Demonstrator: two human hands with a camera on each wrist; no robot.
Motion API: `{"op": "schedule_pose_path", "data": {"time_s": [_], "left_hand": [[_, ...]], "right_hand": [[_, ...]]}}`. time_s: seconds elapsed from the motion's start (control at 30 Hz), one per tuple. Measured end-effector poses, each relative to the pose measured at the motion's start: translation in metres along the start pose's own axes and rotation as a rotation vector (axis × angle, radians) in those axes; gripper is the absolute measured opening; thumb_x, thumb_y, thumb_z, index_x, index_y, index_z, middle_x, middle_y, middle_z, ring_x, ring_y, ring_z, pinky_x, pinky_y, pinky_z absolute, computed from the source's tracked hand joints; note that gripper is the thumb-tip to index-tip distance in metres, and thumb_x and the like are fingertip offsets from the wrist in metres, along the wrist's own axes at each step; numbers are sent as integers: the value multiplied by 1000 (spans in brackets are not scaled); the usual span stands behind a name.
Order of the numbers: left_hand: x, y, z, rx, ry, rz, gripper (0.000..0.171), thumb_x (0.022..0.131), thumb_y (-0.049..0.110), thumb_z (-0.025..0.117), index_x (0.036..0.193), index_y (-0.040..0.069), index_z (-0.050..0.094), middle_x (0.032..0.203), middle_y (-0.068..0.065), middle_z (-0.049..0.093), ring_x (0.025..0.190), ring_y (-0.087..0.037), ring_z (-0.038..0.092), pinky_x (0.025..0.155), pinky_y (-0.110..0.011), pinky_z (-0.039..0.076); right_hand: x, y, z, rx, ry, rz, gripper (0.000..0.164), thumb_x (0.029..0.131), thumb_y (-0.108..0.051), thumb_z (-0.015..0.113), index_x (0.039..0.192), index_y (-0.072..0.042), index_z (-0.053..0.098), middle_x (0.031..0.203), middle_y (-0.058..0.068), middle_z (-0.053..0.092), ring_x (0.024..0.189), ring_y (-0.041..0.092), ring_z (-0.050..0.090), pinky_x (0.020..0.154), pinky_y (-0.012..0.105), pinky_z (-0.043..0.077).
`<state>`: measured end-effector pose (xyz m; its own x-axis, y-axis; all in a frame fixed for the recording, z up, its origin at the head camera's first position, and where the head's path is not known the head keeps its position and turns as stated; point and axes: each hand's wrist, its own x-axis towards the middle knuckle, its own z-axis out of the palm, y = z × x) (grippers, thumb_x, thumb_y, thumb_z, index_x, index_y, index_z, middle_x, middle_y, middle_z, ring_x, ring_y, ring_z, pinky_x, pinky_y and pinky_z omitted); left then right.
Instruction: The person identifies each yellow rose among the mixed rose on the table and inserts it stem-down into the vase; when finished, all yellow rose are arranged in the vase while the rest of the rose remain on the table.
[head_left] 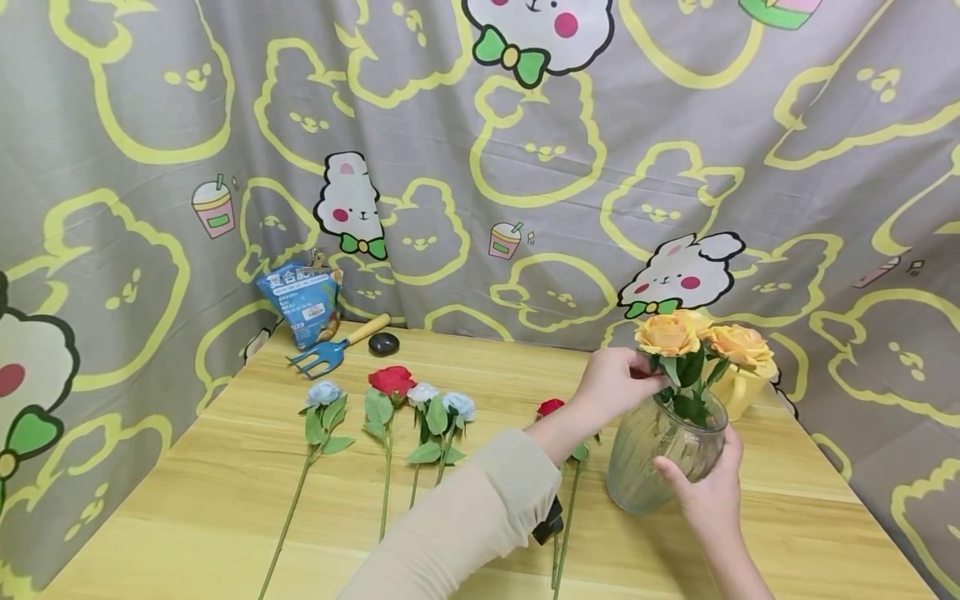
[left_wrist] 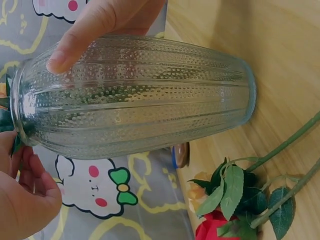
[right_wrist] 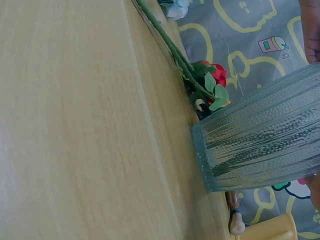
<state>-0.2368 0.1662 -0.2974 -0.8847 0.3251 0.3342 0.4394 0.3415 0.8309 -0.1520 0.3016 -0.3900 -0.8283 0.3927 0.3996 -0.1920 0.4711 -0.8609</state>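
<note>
A ribbed clear glass vase (head_left: 637, 458) has its base at the tabletop, with several yellow-orange roses (head_left: 669, 335) in its mouth. My right hand (head_left: 708, 479) grips the vase's right side, thumb across the front. At the rim, my left hand (head_left: 618, 383) pinches the leafy stem just under the left yellow rose; its fingertips are partly hidden by leaves. The left wrist view shows the vase wall (left_wrist: 140, 95) filling the middle, my left hand (left_wrist: 30, 185) at its rim. In the right wrist view the vase base (right_wrist: 202, 160) appears beside the red rose (right_wrist: 219, 75).
A yellow mug (head_left: 742, 392) stands behind the vase. Left of it lie red roses (head_left: 392, 381), pale blue roses (head_left: 324, 392) and a black object (head_left: 550, 523). Farther back are a blue hand fork (head_left: 318, 358), a black stone (head_left: 384, 343) and a blue bag (head_left: 303, 304) by the curtain.
</note>
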Motion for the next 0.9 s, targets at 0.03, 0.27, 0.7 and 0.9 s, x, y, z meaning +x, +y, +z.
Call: {"op": "schedule_pose_path", "data": {"time_s": [0.03, 0.27, 0.7, 0.9], "left_hand": [[0, 1, 0, 1, -3, -13, 12, 78, 25, 71, 72, 15, 71, 62, 14, 60, 57, 5, 50, 53, -10, 40], [-1, -1, -2, -1, -13, -36, 11, 77, 28, 71, 76, 17, 73, 66, 15, 61, 60, 6, 51, 54, -12, 40], [-7, -25, -21, -113, 21, -69, 8, 79, 24, 70, 80, 16, 72, 74, 14, 63, 63, 2, 55, 56, -16, 44], [-16, -50, -25, -121, -15, -155, 8, 79, 21, 70, 82, 14, 69, 72, 10, 62, 64, -1, 55, 58, -17, 45]], "right_hand": [[0, 0, 0, -1, 0, 2, 93, 68, -6, 77, 140, -26, 20, 131, 10, 37, 112, 13, 38, 95, 18, 28], [-1, -1, 1, 11, -5, 8, 94, 69, -6, 76, 140, -25, 19, 134, 11, 35, 117, 20, 35, 101, 30, 26], [0, 3, 0, 11, -4, -3, 94, 68, -7, 77, 140, -24, 19, 134, 12, 33, 116, 17, 35, 99, 21, 25], [0, 1, 1, 18, -3, 5, 93, 69, -7, 77, 140, -23, 20, 133, 12, 34, 116, 18, 36, 99, 21, 26]]}}
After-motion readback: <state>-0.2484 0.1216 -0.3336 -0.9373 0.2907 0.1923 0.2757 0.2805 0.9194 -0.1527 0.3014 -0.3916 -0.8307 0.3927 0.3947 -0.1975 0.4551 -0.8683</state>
